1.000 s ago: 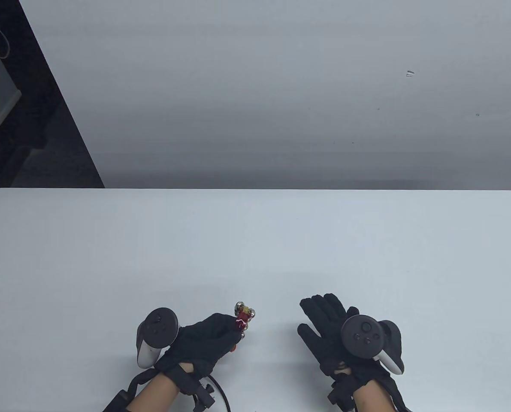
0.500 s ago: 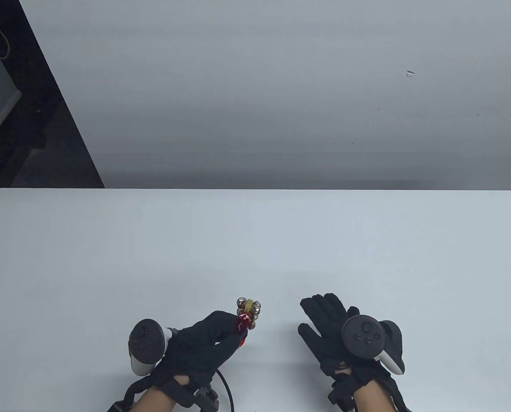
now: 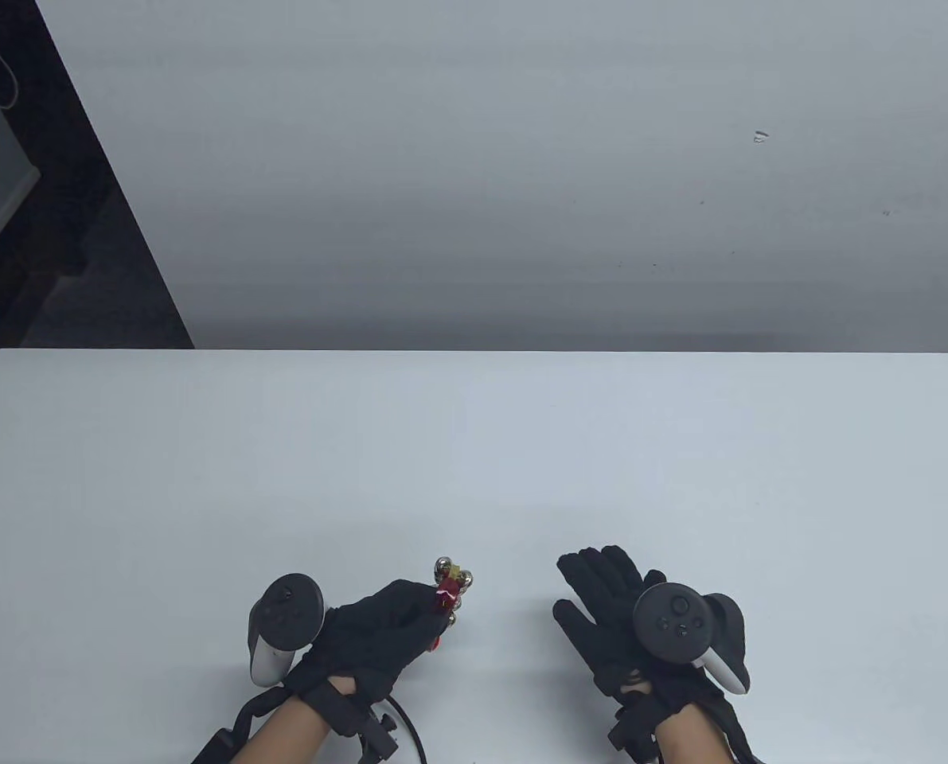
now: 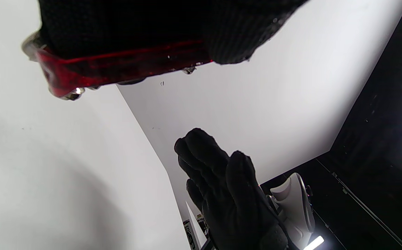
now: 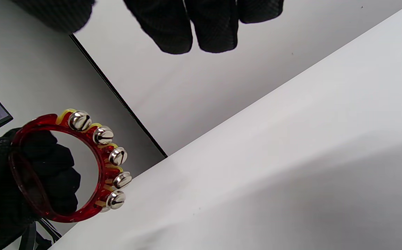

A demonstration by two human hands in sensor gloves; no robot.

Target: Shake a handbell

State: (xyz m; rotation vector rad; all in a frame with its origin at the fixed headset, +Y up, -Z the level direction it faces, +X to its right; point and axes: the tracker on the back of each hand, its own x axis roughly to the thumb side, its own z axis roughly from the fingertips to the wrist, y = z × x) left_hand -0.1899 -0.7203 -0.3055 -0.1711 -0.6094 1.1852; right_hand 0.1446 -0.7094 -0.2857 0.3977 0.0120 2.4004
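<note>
Since half a second ago the left hand [image 3: 370, 637] has rolled back, its fingers gripping the red handbell [image 3: 450, 593] low centre over the bench [image 3: 474, 446], bells pointing up-frame; the right hand [image 3: 633, 621] rests open nearby.

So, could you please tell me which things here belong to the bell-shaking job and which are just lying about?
Part of the job:
- red handbell, jingles along its arc
- left hand, gripping it

Not in use:
- right hand, fingers open, near the white table
</note>
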